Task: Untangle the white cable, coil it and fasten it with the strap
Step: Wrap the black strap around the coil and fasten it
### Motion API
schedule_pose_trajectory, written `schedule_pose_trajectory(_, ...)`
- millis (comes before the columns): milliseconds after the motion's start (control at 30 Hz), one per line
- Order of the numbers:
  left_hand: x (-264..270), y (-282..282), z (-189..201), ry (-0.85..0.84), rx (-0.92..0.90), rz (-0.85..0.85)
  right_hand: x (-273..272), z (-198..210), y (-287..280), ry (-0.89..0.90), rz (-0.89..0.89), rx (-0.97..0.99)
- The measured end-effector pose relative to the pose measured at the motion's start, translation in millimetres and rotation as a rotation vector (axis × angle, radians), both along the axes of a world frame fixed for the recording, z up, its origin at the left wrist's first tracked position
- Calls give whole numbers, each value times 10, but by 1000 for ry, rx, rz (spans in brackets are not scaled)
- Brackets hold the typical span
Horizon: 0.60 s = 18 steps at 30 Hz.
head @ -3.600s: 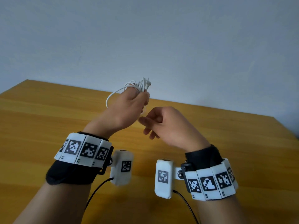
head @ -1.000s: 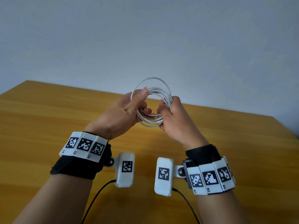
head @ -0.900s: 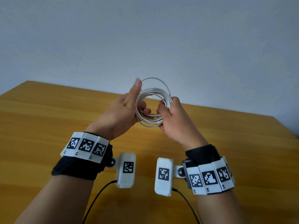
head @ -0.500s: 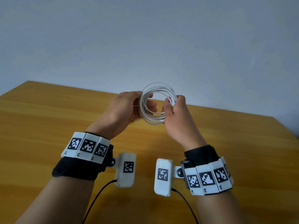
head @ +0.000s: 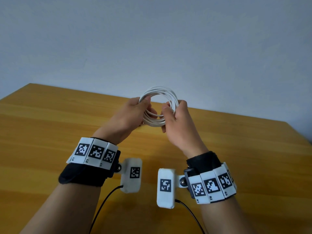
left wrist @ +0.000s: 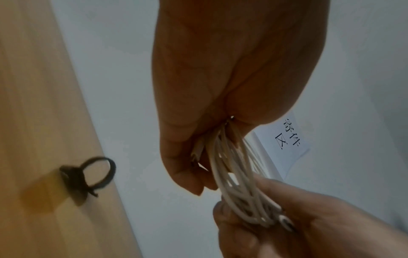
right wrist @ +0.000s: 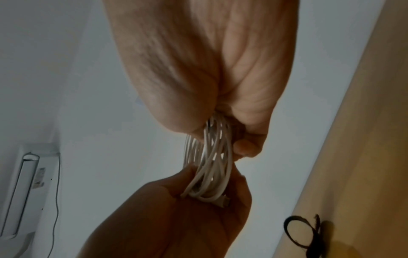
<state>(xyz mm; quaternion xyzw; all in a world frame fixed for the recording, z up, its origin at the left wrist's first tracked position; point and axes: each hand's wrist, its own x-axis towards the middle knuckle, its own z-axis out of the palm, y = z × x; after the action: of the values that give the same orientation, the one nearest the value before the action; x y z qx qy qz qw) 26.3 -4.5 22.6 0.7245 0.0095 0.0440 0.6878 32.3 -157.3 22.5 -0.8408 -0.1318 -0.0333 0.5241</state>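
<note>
The white cable is wound into a round coil of several loops, held upright in the air above the far part of the wooden table. My left hand grips the coil's left side, thumb on top. On the coil's other side my right hand holds the loops between thumb and fingers. The left wrist view shows the loops running from my left hand to the right one. One plug end lies in the left palm. The black strap, looped into a ring, lies on the table; the right wrist view also shows this strap.
A plain pale wall rises behind the table. The black strap is hidden behind my hands in the head view. A white sheet with printed characters hangs on the wall. Black wires trail from the wrist cameras.
The bunched cable in my left hand has become a round coil held by both hands. Over the last second the coil rose slightly and my left thumb came down onto its top left.
</note>
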Motion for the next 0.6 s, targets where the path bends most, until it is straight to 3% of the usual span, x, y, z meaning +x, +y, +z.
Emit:
schedule_pose_trajectory(133,-24,90,36,31,-26,32,7,-16,73,40,52,-15)
schedule_pose_trajectory(267,-68,197,38,-26,-69,-42,90,61,135,55,104,-58)
schedule_pose_trajectory(367,-53,273,15,-36,-199,-51,156,130,181,50,140,-79)
schedule_pose_trajectory(500,-14,291,16,-5,-518,-106,284,152,251,49,123,-81)
schedule_pose_trajectory(600,7,305,21,-3,-508,-3,346,158,339,58,146,-50)
